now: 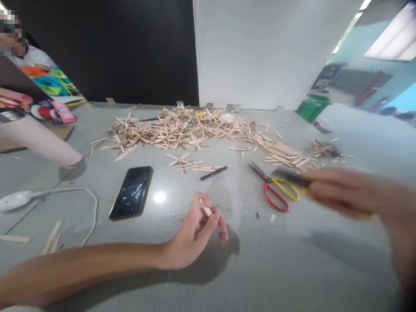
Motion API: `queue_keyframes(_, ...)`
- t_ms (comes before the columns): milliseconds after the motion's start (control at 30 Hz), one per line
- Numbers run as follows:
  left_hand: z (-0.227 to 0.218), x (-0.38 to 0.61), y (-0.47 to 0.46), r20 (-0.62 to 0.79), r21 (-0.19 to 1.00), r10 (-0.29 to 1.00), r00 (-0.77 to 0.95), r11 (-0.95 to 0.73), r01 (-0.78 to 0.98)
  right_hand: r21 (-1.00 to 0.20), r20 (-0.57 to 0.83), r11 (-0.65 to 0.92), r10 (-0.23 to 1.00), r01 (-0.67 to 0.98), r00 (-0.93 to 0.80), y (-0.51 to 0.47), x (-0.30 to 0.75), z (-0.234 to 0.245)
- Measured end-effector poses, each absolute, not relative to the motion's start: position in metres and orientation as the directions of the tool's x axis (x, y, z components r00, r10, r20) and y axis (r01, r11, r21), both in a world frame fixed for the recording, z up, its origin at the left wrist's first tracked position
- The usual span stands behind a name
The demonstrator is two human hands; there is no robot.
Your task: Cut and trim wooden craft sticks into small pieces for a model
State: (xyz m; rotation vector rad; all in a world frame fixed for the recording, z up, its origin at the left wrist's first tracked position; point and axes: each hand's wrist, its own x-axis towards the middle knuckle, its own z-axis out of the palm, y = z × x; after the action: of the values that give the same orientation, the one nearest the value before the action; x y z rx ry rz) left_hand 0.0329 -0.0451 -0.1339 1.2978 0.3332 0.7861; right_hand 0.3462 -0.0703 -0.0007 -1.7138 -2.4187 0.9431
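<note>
My left hand (198,234) hovers over the middle of the grey table, its fingers closed on a short piece of wooden stick (207,211). Off to the right, my right hand (351,188) is smeared by motion. It grips what looks like a pair of pliers (294,177), with a dark metal head and yellow handles; blur hides the details. Just left of that tool lie scissors (267,178) with one red and one yellow handle loop, blades apart. A dark pen (214,173) rests beyond my left hand, beside a few loose wooden sticks (188,166).
A wide heap of wooden sticks (175,130) spreads along the back panels. A phone (131,192), a white cable (92,195) and a pale pink tumbler (45,138) occupy the left. Stick offcuts lie near the left forearm. Beyond the right edge stands a green bin (311,107).
</note>
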Motion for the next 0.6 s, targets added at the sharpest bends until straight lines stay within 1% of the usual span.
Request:
queue_keyframes(133,-0.143,0.039,-0.04,0.176,0.97,0.609,0.774,0.026,-0.241,-0.449,-0.318,0.14,0.898,0.882,-0.305,-0.059,0.349,-0.011)
queue_keyframes(200,-0.144,0.04,-0.037,0.163,0.984,0.624,0.764,-0.043,-0.174,-0.424,-0.326,0.111,0.907,0.899,-0.266,-0.051,0.347,-0.017)
queue_keyframes(300,-0.14,0.037,-0.032,0.099,0.984,0.656,0.748,-0.175,0.024,-0.41,-0.354,0.094,0.9,0.907,-0.253,-0.037,0.34,-0.029)
queue_keyframes(367,-0.136,0.035,-0.028,0.102,0.956,0.655,0.749,-0.273,0.109,-0.461,-0.405,0.083,0.867,0.884,-0.292,-0.03,0.334,-0.039)
queue_keyframes(467,-0.128,0.034,-0.023,0.217,0.867,0.611,0.761,-0.478,0.137,-0.548,-0.453,0.05,0.822,0.835,-0.346,-0.023,0.324,-0.055)
queue_keyframes(533,-0.122,0.034,-0.021,0.283,0.801,0.598,0.75,-0.577,0.157,-0.529,-0.392,0.08,0.86,0.845,-0.327,-0.022,0.319,-0.066)
queue_keyframes(600,-0.115,0.034,-0.017,0.275,0.783,0.607,0.746,-0.591,0.192,-0.464,-0.284,0.128,0.916,0.877,-0.283,-0.022,0.315,-0.076)
